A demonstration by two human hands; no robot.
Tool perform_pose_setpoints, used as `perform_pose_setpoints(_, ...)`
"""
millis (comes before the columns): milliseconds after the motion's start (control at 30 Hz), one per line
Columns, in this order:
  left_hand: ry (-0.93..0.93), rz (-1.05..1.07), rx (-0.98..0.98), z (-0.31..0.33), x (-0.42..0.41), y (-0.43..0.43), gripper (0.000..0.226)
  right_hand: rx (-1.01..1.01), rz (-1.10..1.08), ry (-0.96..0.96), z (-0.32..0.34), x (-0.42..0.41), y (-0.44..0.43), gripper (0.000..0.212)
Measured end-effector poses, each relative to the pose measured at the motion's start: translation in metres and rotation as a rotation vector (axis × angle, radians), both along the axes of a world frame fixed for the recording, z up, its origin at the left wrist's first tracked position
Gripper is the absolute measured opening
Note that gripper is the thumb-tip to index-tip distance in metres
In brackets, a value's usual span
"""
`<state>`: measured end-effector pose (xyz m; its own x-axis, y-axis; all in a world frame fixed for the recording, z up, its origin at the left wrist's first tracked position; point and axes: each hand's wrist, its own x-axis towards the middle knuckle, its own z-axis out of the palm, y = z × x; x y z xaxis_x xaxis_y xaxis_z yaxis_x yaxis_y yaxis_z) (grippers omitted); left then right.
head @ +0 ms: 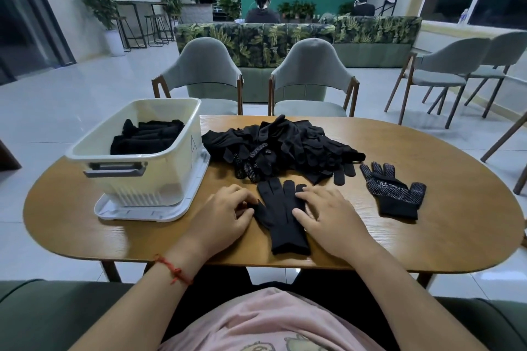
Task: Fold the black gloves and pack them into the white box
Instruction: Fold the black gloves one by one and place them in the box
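Observation:
A black glove (281, 219) lies flat near the table's front edge, fingers pointing away from me. My left hand (225, 215) pinches the glove's thumb at its left side. My right hand (328, 215) presses flat on the glove's right edge. Behind them sits a pile of black gloves (282, 148). One dotted black glove (395, 189) lies apart to the right. The white box (148, 157) stands at the left on its lid (142, 212), with folded black gloves (145, 137) stacked inside.
The oval wooden table (427, 222) has bare room at the right and front left. Two grey chairs (310, 77) stand across the table. Beyond a leaf-patterned sofa (256, 43), two people sit with their backs to me.

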<state>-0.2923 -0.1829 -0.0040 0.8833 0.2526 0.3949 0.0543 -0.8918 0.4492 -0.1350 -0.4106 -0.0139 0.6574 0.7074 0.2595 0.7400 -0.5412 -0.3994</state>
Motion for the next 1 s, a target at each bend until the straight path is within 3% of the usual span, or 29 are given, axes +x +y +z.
perform_pose_setpoints(100,-0.077,-0.048,0.052,0.003,-0.002,-0.004,0.016,0.064,0.049,-0.026,0.006,-0.006,-0.006,0.05)
perform_pose_setpoints(233,-0.079,-0.334,0.106,0.004,-0.004,-0.01,0.021,0.208,0.387,0.104,0.023,-0.02,-0.023,0.009)
perform_pose_setpoints(333,-0.02,-0.374,0.085,0.001,-0.001,-0.009,0.023,0.108,0.526,0.105,0.028,-0.026,-0.025,0.015)
perform_pose_setpoints(533,-0.015,-0.368,0.078,0.001,-0.002,-0.009,0.029,0.134,0.478,0.022,0.023,-0.028,-0.024,0.015)
perform_pose_setpoints(700,0.027,-0.407,0.079,0.01,-0.01,-0.028,0.049,0.176,0.45,-0.091,0.015,-0.029,-0.019,0.012)
perform_pose_setpoints(900,0.009,-0.372,0.032,0.007,-0.002,-0.033,0.037,0.288,0.432,0.178,0.02,-0.028,-0.02,0.011)
perform_pose_setpoints(1000,-0.017,-0.27,-0.113,0.005,0.0,-0.028,0.022,0.292,0.424,0.326,0.025,-0.028,-0.022,0.01)
